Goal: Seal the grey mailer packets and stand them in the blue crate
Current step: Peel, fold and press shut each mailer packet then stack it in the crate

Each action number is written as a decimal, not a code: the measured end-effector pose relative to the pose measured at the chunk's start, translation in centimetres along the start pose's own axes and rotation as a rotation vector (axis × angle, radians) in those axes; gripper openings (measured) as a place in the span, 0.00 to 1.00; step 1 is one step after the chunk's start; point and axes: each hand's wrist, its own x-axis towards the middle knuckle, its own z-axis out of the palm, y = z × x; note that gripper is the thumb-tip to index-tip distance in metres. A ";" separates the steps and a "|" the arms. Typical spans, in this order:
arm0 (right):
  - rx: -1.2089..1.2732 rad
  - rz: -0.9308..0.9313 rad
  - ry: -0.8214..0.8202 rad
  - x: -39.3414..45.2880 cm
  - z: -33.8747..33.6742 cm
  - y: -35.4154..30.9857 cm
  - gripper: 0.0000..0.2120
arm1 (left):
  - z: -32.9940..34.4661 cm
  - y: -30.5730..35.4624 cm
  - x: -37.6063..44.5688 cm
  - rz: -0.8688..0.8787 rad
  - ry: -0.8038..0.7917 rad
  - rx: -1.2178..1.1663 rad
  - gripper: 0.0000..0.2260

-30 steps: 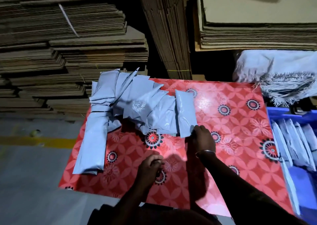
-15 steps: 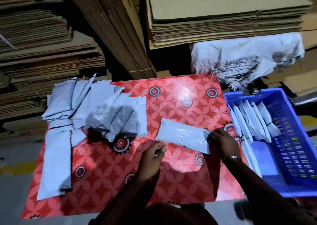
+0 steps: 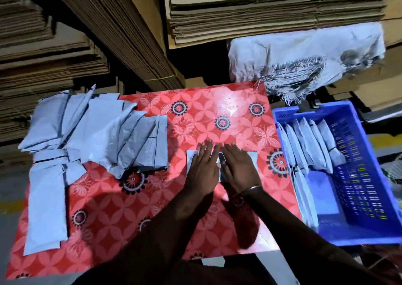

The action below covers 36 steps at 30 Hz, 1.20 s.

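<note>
One grey mailer packet (image 3: 252, 157) lies flat on the red flowered tabletop (image 3: 152, 197), mostly covered by my hands. My left hand (image 3: 203, 169) and my right hand (image 3: 238, 167) press down on it side by side, fingers straight and pointing away from me. A heap of grey mailer packets (image 3: 95, 137) lies at the table's left side. The blue crate (image 3: 365, 197) stands to the right of the table, with several grey packets (image 3: 309, 145) standing on edge in its left part.
Stacks of flattened cardboard (image 3: 250, 8) rise behind the table and to the left. A frayed white woven sack (image 3: 304, 54) lies behind the crate. Grey floor shows at the lower left.
The packet my right hand had pulled from the heap now lies flat in the table's middle. Both hands moved onto it and flattened out; before, the right pinched its end and the left hovered curled.
</note>
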 end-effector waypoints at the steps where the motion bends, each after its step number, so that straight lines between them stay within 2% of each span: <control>1: -0.050 0.016 -0.057 -0.1 1.2 -0.1 0.25 | 0.6 -0.5 0.0 -0.018 -0.046 0.027 0.29; 3: -0.136 0.024 -0.103 -0.6 2.9 0.1 0.27 | 1.5 -1.4 -0.3 -0.037 -0.079 0.087 0.29; 6: -0.210 0.025 -0.115 -0.8 3.5 0.5 0.28 | 2.1 -1.6 -0.9 -0.041 -0.047 0.143 0.26; 10: -0.198 0.037 -0.120 -0.2 3.5 0.4 0.28 | 2.0 -0.9 -1.0 -0.016 0.040 0.203 0.25; 17: -0.187 0.035 -0.180 0.5 3.7 1.2 0.28 | 2.5 -2.0 0.1 0.016 0.040 0.176 0.25; 29: -0.094 0.047 -0.307 1.0 3.3 1.7 0.29 | 2.3 -1.9 -0.2 0.000 0.027 0.069 0.26; 33: 0.003 -0.005 -0.329 0.9 2.2 2.4 0.28 | 2.1 -2.7 0.4 -0.021 -0.078 -0.065 0.26; 36: 0.067 -0.024 -0.334 0.3 1.3 3.4 0.28 | 2.4 -4.4 0.8 -0.036 -0.066 -0.182 0.26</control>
